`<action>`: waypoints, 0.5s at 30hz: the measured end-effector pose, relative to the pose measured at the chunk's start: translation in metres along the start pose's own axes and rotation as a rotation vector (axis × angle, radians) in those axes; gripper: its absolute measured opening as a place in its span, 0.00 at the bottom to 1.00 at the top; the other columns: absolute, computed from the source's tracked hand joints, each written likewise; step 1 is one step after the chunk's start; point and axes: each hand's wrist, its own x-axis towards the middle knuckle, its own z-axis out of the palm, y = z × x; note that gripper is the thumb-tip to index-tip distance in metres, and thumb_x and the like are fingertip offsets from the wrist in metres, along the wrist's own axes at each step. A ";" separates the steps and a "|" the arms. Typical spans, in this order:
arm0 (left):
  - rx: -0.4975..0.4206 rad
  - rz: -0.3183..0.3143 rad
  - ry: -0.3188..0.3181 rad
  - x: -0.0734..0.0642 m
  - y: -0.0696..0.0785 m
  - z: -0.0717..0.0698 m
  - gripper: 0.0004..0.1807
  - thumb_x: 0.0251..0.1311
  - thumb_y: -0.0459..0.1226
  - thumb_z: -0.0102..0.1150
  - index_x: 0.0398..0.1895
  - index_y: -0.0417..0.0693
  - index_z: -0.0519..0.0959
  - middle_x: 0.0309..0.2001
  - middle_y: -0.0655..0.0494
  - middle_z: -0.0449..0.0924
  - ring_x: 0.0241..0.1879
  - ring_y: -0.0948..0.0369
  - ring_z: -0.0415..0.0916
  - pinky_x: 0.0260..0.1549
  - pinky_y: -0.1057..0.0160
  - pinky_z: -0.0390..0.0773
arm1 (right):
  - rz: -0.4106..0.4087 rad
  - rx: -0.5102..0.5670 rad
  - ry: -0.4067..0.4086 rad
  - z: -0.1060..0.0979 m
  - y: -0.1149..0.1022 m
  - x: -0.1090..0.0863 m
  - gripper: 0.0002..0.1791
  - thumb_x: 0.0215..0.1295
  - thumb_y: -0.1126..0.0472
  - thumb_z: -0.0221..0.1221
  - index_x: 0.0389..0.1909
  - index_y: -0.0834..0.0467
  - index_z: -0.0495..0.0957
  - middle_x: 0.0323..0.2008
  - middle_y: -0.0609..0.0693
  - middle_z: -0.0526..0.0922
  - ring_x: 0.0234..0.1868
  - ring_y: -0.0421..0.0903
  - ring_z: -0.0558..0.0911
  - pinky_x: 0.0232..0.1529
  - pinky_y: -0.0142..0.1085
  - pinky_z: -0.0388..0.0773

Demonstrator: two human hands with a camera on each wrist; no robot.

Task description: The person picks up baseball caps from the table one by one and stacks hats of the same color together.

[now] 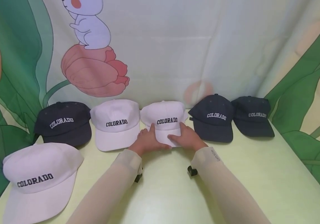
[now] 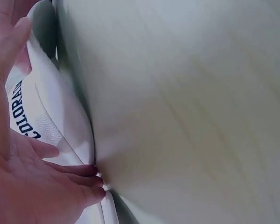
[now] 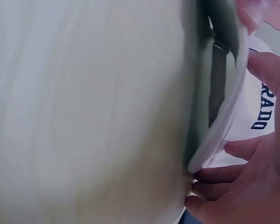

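In the head view a white baseball cap, lettered COLORADO in black, sits mid-row with its brim toward me. My left hand grips the left side of its brim, and my right hand holds the right side. Both thumbs lie at the brim's front edge. In the left wrist view the left fingers reach along the brim's side, tips close to the tabletop. From the right wrist, the brim's dark underside and a grey strap inside the cap show beneath the raised front edge.
Left of it stand another white cap and a dark one. Two navy caps are on the right. A larger-looking white cap lies front left on the pale table. A printed curtain hangs behind.
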 end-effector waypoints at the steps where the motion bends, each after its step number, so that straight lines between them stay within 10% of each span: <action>1: -0.011 -0.001 -0.010 0.000 -0.001 0.001 0.71 0.36 0.65 0.72 0.76 0.38 0.44 0.64 0.30 0.65 0.64 0.42 0.63 0.64 0.47 0.65 | 0.003 0.019 0.001 0.001 0.001 -0.001 0.42 0.61 0.41 0.60 0.68 0.60 0.60 0.55 0.58 0.78 0.54 0.53 0.78 0.58 0.47 0.73; 15: -0.125 0.017 -0.016 0.000 -0.005 -0.001 0.69 0.33 0.57 0.79 0.75 0.39 0.49 0.65 0.37 0.64 0.62 0.47 0.62 0.62 0.53 0.68 | 0.037 0.155 0.027 -0.005 -0.008 -0.009 0.44 0.51 0.45 0.70 0.67 0.56 0.64 0.54 0.55 0.79 0.51 0.52 0.77 0.57 0.44 0.72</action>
